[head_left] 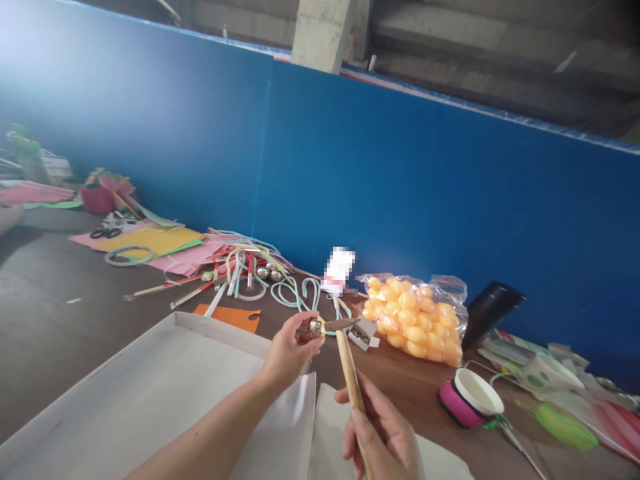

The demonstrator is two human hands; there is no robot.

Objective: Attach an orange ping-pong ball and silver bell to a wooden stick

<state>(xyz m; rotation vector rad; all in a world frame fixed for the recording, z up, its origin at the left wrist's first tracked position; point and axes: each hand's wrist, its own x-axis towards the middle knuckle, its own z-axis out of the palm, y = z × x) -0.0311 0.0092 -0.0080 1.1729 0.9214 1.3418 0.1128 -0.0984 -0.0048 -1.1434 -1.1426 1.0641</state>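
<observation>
My left hand (pixel 295 343) pinches a shiny silver ball (pixel 316 328) between thumb and fingers, above the edge of a white tray. In my right hand (pixel 380 427) is a small hammer (pixel 350 363), gripped by its light wooden handle. The hammer's dark, tapered metal head lies level beside the silver ball; whether the two touch I cannot tell. Just behind the hammer head sits a small open box (pixel 363 333) with little metal pieces in it. More silver balls (pixel 269 272) rest among coloured cords farther back.
The white tray (pixel 175 393) fills the lower left. A clear bag of orange balls (pixel 413 317) stands behind my right hand, near a pink-and-white cup (pixel 470 400) and a black cylinder (pixel 493 313). Coloured sheets (pixel 150 240) and cords (pixel 295 293) lie along the blue partition (pixel 400 180).
</observation>
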